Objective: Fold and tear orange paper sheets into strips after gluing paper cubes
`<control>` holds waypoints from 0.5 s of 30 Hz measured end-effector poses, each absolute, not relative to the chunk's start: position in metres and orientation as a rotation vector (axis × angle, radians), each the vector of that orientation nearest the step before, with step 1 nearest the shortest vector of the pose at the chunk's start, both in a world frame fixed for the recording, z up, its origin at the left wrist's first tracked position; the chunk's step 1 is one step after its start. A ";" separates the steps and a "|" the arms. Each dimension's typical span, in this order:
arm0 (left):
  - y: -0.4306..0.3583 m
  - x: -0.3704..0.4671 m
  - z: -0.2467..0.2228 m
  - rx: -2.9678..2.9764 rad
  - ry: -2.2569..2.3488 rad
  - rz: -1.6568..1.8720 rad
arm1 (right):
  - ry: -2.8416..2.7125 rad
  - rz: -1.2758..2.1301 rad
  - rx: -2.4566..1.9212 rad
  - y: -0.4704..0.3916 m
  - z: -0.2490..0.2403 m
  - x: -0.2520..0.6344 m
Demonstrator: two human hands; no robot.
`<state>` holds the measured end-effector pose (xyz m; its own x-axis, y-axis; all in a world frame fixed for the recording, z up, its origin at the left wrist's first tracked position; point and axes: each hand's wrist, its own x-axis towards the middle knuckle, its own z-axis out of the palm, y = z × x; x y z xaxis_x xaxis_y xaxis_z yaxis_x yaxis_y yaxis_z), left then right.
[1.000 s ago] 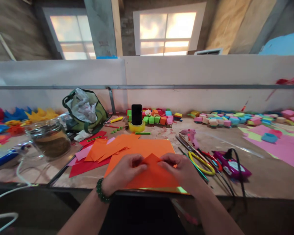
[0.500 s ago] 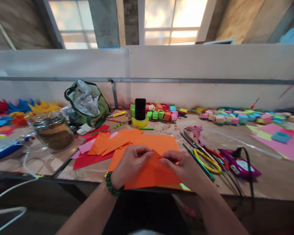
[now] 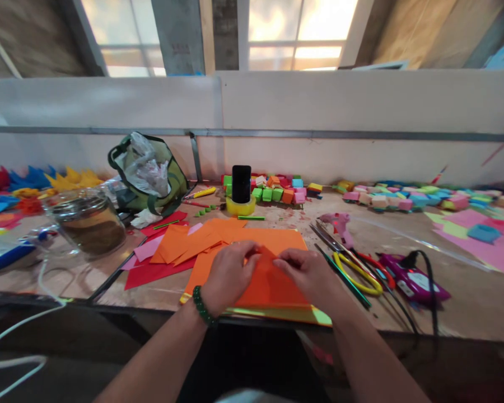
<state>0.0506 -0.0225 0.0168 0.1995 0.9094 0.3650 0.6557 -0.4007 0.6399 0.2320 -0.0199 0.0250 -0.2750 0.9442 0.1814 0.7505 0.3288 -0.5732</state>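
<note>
Between my two hands is a folded orange paper (image 3: 269,280), raised a little over a stack of orange sheets (image 3: 283,239) at the table's front edge. My left hand (image 3: 234,272), with a green bead bracelet on its wrist, pinches the folded paper's upper left part between thumb and fingers. On the other side, my right hand (image 3: 304,271) pinches its upper right edge. Yellow sheets (image 3: 321,317) show under the orange stack. Loose orange pieces (image 3: 185,242) and a red sheet (image 3: 151,275) lie to the left of my left hand.
Right of the hands are scissors with yellow handles (image 3: 361,282), a green rod (image 3: 348,280), a pink glue gun (image 3: 340,225) and a purple device (image 3: 414,282). Behind stand a phone (image 3: 241,183) on yellow tape (image 3: 239,207) and paper cubes (image 3: 277,194). A glass jar (image 3: 90,226) stands left.
The folded orange paper's lower edge has moved up from the table edge, so more yellow shows beneath. My hands have shifted slightly upward, both still pinching. The view has tilted slightly.
</note>
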 end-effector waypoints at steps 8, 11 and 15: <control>-0.030 0.054 -0.010 2.532 1.529 0.489 | -2.124 0.276 -1.928 0.016 -0.009 0.231; -0.039 0.049 -0.015 2.558 1.488 0.436 | -2.157 0.240 -1.974 0.015 -0.012 0.229; -0.050 0.044 -0.015 2.576 1.404 0.471 | -2.202 0.137 -1.967 0.011 -0.010 0.225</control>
